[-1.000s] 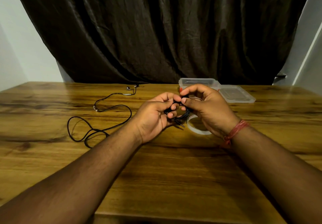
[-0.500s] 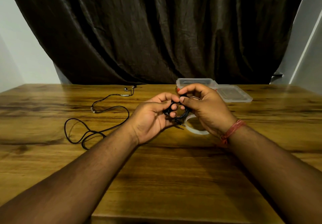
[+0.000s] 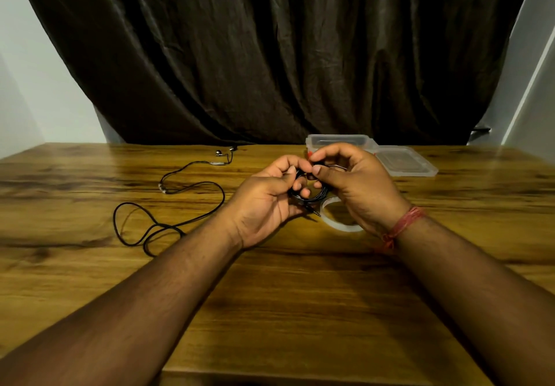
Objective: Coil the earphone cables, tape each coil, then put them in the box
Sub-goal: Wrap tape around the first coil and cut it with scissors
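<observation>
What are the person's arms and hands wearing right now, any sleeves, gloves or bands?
Both forearms are bare, with no sleeves in view. The left hand and the right hand wear no gloves, and no rings show. The right wrist carries a red thread band, wound several times, with a knot hanging on its near side.

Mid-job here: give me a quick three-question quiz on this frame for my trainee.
1. True or false: the loose earphone cable on the table is already coiled.
2. What do the left hand and right hand hold? A) box lid B) coiled black cable C) scissors
3. Fill in: the tape roll lies under the ___ hand.

Key: 1 false, it lies sprawled. 2 B, the coiled black cable. 3 right.
</observation>
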`<state>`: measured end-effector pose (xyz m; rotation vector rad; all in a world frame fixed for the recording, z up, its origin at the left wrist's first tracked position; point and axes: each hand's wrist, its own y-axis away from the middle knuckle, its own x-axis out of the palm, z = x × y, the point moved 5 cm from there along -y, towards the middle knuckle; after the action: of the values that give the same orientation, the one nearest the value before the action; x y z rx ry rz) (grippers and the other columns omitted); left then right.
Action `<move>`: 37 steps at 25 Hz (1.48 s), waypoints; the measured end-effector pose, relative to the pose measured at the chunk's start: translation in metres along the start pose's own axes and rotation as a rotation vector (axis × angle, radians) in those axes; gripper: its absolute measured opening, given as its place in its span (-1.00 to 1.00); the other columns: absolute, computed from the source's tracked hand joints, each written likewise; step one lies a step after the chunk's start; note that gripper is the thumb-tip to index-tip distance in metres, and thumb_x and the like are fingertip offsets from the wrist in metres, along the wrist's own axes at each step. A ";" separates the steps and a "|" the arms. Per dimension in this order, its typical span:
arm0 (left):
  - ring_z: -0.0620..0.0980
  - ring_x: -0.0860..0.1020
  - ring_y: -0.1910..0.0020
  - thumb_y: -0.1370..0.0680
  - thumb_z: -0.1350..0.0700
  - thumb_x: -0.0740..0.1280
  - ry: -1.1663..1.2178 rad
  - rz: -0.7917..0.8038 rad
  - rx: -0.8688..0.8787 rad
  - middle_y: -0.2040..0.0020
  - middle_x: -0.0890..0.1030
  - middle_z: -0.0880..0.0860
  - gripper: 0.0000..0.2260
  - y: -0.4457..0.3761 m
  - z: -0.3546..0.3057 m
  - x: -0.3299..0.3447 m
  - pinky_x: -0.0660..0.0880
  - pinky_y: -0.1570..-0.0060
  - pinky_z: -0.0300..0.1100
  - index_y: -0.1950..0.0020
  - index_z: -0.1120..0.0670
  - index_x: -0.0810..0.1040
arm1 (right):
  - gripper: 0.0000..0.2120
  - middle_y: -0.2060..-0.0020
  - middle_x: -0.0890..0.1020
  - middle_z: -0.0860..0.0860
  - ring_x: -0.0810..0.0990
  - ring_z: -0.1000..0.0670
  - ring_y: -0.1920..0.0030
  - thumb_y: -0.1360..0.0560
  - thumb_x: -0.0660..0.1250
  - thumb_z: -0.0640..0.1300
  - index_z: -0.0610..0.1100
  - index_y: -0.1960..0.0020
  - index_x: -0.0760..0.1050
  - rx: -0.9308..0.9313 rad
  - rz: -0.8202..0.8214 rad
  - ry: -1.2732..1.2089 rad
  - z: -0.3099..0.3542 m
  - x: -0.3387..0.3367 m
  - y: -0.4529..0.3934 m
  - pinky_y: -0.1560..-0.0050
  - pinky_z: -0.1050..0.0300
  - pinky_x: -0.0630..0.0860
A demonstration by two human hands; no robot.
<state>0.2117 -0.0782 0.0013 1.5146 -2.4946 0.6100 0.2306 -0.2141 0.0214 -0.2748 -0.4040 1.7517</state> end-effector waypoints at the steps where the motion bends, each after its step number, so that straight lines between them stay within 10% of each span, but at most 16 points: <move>1: -0.01 0.44 0.16 -0.63 0.23 0.11 0.013 0.012 -0.001 0.27 0.47 0.03 -0.80 0.000 0.000 -0.001 0.42 0.00 0.01 -0.02 0.12 0.53 | -0.80 0.09 0.67 -0.10 0.65 -0.06 0.05 -0.47 0.39 -0.38 -0.09 0.07 0.60 -0.002 -0.002 0.007 0.000 0.000 0.000 -0.09 -0.05 0.58; 18: -0.05 0.36 0.36 -0.66 -0.11 0.03 -0.079 -0.231 0.104 0.35 0.31 0.03 -0.56 0.001 -0.009 -0.009 0.55 0.18 -0.17 0.16 0.17 0.49 | -0.83 -0.02 0.65 -0.04 0.65 0.02 -0.01 -0.62 0.22 -0.21 -0.13 -0.16 0.54 0.038 -0.001 0.224 0.002 -0.007 0.000 0.02 0.11 0.63; 21: -0.06 0.38 0.34 -0.63 -0.16 0.04 -0.254 -0.281 0.137 0.35 0.33 0.02 -0.54 0.003 -0.011 -0.012 0.48 0.16 -0.17 0.16 0.15 0.51 | -0.91 0.10 0.59 0.12 0.57 0.11 0.06 -0.58 0.30 -0.09 0.00 -0.05 0.55 -0.160 -0.012 0.813 0.014 -0.017 -0.004 0.06 0.17 0.53; 25: -0.12 0.43 0.29 -0.68 -0.13 0.02 -0.640 -0.406 0.129 0.28 0.43 0.02 -0.55 0.012 -0.017 -0.006 0.38 0.22 -0.22 0.10 0.14 0.53 | -0.80 0.20 0.61 0.13 0.56 0.13 0.13 -0.45 0.39 0.17 0.06 0.13 0.56 -0.065 0.402 1.271 0.015 -0.030 0.002 0.10 0.11 0.53; 30: -0.01 0.54 0.13 -0.61 -0.02 0.29 -0.991 -0.387 0.085 0.10 0.56 0.08 -0.87 0.013 -0.017 -0.007 0.50 0.09 -0.07 0.03 0.02 0.52 | -0.83 0.12 0.59 0.17 0.57 0.14 0.06 -0.34 0.47 0.08 0.13 0.11 0.56 0.226 0.615 1.302 0.004 -0.053 0.017 -0.04 0.02 0.57; 37: -0.18 0.39 0.07 -0.42 -0.15 0.48 -1.352 -0.200 0.138 0.04 0.36 -0.22 -0.66 0.010 -0.012 -0.003 0.36 0.15 -0.22 -0.08 -0.11 0.46 | -0.90 0.16 0.56 0.19 0.48 0.18 0.06 -0.45 0.40 -0.06 0.10 0.05 0.59 -0.122 0.534 1.235 0.016 -0.018 0.014 -0.01 0.11 0.49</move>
<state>0.2038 -0.0673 0.0083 2.8120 -2.9725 -0.5265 0.2153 -0.2360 0.0299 -1.5423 0.5117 1.6992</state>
